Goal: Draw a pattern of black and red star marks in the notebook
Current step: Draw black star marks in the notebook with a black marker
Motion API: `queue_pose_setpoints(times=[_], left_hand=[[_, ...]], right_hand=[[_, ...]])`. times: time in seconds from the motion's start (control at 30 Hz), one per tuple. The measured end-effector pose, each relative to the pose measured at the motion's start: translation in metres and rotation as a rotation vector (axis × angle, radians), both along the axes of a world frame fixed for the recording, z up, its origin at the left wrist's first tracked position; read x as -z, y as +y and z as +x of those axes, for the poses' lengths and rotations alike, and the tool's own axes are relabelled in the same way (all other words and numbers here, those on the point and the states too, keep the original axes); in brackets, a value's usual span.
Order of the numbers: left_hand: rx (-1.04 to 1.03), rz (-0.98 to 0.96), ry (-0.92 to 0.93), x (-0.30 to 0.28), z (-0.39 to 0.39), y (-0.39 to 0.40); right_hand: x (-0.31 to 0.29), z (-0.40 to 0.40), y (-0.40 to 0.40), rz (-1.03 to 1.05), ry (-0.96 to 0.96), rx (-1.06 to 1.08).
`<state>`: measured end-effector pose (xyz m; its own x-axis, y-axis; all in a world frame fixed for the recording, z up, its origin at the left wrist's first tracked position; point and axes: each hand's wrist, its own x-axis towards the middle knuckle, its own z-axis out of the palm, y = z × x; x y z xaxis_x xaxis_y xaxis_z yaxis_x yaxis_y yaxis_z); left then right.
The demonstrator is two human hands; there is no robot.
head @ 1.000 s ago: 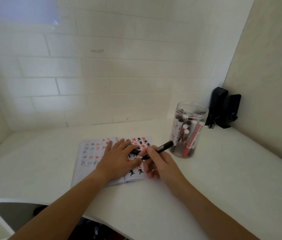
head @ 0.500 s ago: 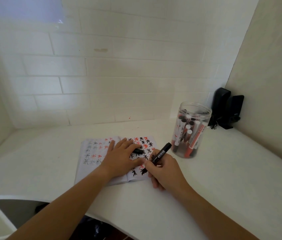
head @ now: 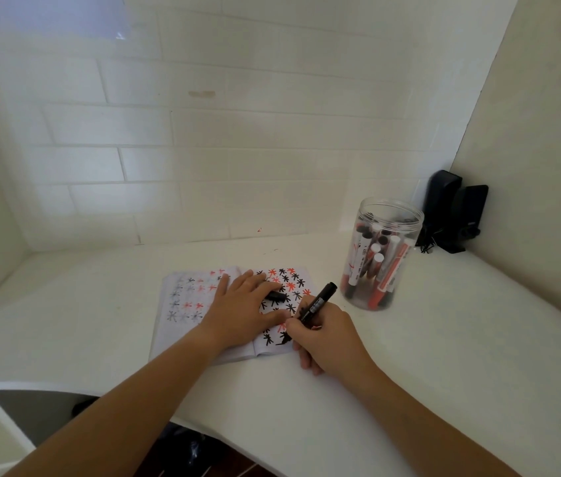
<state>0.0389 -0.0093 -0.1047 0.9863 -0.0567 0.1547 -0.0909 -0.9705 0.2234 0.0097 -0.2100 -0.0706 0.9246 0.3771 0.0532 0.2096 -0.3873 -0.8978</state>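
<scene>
The small open white-paged notebook (head: 238,304) is lying flat on the white desk (head: 444,339), near its front edge and left of the clear plastic jar of markers (head: 380,253). The left hand (head: 241,309) is pressing the pages down with fingers spread and straight; a black marker cap (head: 276,296) is poking out from beneath its fingers, though whether they are pinching it cannot be told. The right hand (head: 327,333) is curling its fingers round a black felt marker (head: 315,302), the tip resting on the near part of the right page, where black and red stars already fill most of the rows. The step in hand appears to be inking a black star in the nearest row. Next, the tip probably needs short crossing strokes, then shifting to the adjoining blank spot.
</scene>
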Motion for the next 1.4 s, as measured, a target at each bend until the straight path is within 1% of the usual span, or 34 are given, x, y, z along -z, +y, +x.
queue_pose_setpoints(times=[0.17,0.43,0.63,0.73,0.97,1.1,1.17,1.3,1.4], left_hand=[[0.007,0.01,-0.012,0.0003,-0.0002,0.001],[0.008,-0.005,-0.018,0.0011,-0.0012,0.0002],[0.008,0.008,-0.014,-0.0001,-0.0018,0.0011],[0.01,0.005,-0.013,-0.0003,-0.0021,0.001],[0.006,-0.004,-0.008,0.0003,-0.003,-0.0001],[0.002,0.012,-0.001,-0.0005,-0.0041,0.0001],[0.003,0.012,-0.001,0.0,-0.0044,0.0004],[0.014,0.001,0.0,-0.0002,-0.0056,-0.0003],[0.004,-0.075,-0.017,-0.0014,-0.0065,-0.0014]], right_hand=[[0.0025,0.0022,0.0006,0.047,0.003,-0.005],[0.0004,0.0013,0.0005,-0.03,-0.01,-0.026],[0.0005,0.0004,0.0008,0.023,-0.032,-0.036],[-0.0021,-0.0019,0.0009,-0.009,-0.043,-0.053],[-0.0029,-0.0012,0.0007,-0.038,-0.015,0.004],[0.0,0.0009,0.0008,0.035,0.002,0.035],[0.001,0.0015,0.0013,0.044,0.004,0.02],[-0.0004,0.001,0.0014,0.0,0.007,-0.054],[-0.0023,0.0005,0.0009,-0.035,0.002,-0.114]])
